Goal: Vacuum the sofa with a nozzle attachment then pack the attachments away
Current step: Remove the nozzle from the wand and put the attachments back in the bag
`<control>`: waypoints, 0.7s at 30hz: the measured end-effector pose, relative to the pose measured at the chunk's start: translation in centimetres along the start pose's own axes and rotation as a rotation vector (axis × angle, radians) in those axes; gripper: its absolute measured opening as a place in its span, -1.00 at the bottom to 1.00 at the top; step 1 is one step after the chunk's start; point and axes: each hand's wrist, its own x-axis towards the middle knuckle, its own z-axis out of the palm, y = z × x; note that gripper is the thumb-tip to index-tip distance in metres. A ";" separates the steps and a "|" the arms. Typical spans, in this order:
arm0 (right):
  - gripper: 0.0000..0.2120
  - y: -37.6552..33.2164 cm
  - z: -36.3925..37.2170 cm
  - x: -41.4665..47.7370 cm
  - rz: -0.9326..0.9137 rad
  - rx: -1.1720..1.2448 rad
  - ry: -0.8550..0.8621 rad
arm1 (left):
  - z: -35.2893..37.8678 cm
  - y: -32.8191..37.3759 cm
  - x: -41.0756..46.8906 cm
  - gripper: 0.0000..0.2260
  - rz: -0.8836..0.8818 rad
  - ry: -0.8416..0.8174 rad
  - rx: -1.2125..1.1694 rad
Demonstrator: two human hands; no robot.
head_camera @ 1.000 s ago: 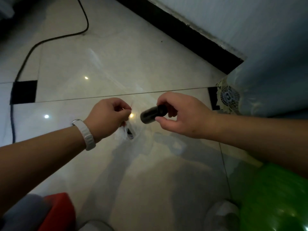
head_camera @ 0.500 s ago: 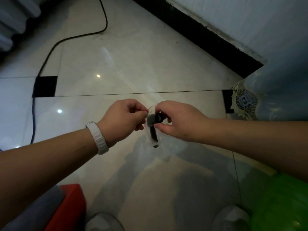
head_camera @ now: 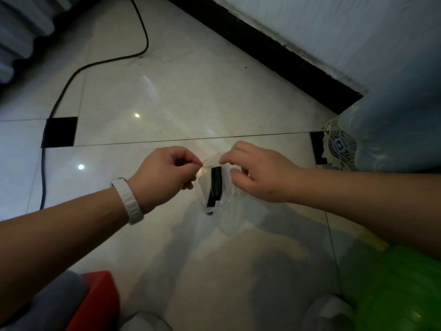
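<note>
Both your hands hold a clear plastic bag (head_camera: 228,199) above the tiled floor (head_camera: 191,91). Your left hand (head_camera: 164,174) pinches the bag's top left edge between thumb and forefinger, and your right hand (head_camera: 260,173) pinches the top right edge, its other fingers loosely curled. Inside the bag, a black nozzle attachment (head_camera: 215,185) hangs nearly upright. A black cable (head_camera: 43,182) lies on the floor at far left.

Glossy pale tile floor (head_camera: 191,91), black inset square (head_camera: 59,132), light glints (head_camera: 136,115); black skirting (head_camera: 262,51) under pale wall (head_camera: 334,32); lace cloth (head_camera: 338,146) at right.
</note>
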 end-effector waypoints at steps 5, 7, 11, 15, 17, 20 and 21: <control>-0.54 0.4 -1.2 -0.1 -0.102 -0.094 0.036 | -0.4 0.4 0.7 -0.85 0.047 -0.061 0.021; -0.53 0.1 -1.3 -0.1 -0.084 -0.101 -0.022 | -0.4 0.6 0.7 -0.85 0.070 -0.087 0.029; -0.73 -0.4 -1.2 0.0 -0.090 -0.095 -0.026 | -0.3 0.7 0.5 -0.87 0.111 -0.135 0.046; -0.86 -0.8 -1.0 0.3 -0.065 -0.028 0.011 | -0.3 0.3 0.4 -0.85 0.132 -0.137 0.036; -0.85 -0.9 -1.2 0.5 -0.002 0.014 0.006 | -0.4 -0.1 0.3 -0.92 0.178 -0.140 0.068; -0.85 -0.9 -1.5 0.7 0.071 0.115 0.051 | -0.7 -0.9 0.2 -0.79 0.278 -0.215 0.311; -0.86 -0.8 -1.6 0.7 0.100 0.145 0.062 | -0.7 -1.2 0.2 -0.73 0.281 -0.241 0.353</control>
